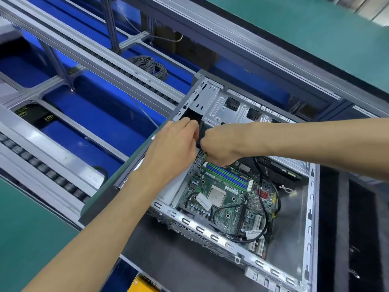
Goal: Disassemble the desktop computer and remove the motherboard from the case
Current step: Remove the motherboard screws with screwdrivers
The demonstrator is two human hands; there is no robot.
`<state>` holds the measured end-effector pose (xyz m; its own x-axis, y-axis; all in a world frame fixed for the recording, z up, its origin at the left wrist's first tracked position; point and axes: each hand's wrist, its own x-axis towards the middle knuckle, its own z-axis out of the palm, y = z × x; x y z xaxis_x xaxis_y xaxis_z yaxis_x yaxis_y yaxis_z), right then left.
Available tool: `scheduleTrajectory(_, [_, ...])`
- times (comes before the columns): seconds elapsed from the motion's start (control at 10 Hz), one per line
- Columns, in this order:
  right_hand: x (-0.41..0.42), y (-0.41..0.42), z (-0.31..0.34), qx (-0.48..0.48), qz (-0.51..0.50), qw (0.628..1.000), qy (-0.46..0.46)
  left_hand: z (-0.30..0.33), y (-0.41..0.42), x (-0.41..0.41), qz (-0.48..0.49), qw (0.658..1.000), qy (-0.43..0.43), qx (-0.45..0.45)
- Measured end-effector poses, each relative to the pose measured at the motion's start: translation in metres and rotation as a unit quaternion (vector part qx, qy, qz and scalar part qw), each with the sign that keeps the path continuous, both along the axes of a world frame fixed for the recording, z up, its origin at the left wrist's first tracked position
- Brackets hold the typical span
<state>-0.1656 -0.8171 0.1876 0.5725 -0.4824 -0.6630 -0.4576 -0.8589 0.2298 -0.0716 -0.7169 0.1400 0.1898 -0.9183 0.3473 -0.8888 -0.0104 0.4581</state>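
An open computer case (309, 209) lies on its side on a dark mat (357, 218), with its open face up. The green motherboard (229, 199) sits flat on the bottom of the case, toward its left wall, still inside. On the board are blue and green memory slots (226, 175), a square processor socket (216, 196) near the middle, and white expansion slots (257, 232) toward the near edge. Black cables (262, 186) loop over the right part of the board. Both hands meet over the far left corner of the case, above the far edge of the board. The left hand (174, 146) has its fingers curled around a black part (194, 120) at that corner. The right hand (223, 142) has its fingers bent downward toward the board's far edge; what they hold, if anything, cannot be told, since the hand covers it. Beyond the left wall of the case runs a roller conveyor (105, 66) with blue bins (99, 108) beneath, and a coil of grey wire (150, 65) lies there.
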Motion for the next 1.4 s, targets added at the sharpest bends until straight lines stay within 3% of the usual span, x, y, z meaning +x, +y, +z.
scheduleTrajectory(0.2, [0.005,-0.005,0.003,0.119,-0.222,0.967,-0.039,-0.001,-0.001,0.001,0.0,1.0,-0.004,0.014])
scheduleTrajectory(0.3, [0.014,-0.006,0.0,0.147,-0.264,0.953,-0.03,0.001,-0.002,0.001,-0.004,1.0,0.001,0.025])
scheduleTrajectory(0.4, [0.017,-0.009,0.0,0.158,-0.248,0.956,-0.016,0.0,-0.002,0.002,-0.007,1.0,0.001,0.027])
scheduleTrajectory(0.5, [0.011,-0.013,0.005,0.104,-0.118,0.987,0.017,-0.001,-0.002,0.002,-0.012,1.0,0.001,0.026])
scheduleTrajectory(0.6, [0.001,-0.01,0.008,0.009,0.108,0.994,0.015,-0.001,-0.002,0.002,-0.013,1.0,0.002,0.015])
scheduleTrajectory(0.7, [0.0,-0.006,0.011,-0.007,0.172,0.985,0.015,-0.001,-0.002,0.001,-0.013,1.0,0.0,0.011])
scheduleTrajectory(0.9, [0.007,0.0,0.005,-0.063,0.126,0.99,0.02,0.002,0.0,0.001,-0.008,1.0,-0.001,-0.001])
scheduleTrajectory(1.1, [0.011,-0.002,0.003,-0.044,0.189,0.981,0.017,-0.003,-0.003,0.003,0.009,1.0,0.015,0.004])
scheduleTrajectory(1.4, [-0.012,-0.01,-0.002,-0.002,0.099,0.972,-0.212,-0.003,-0.003,0.004,0.0,0.997,0.074,-0.031])
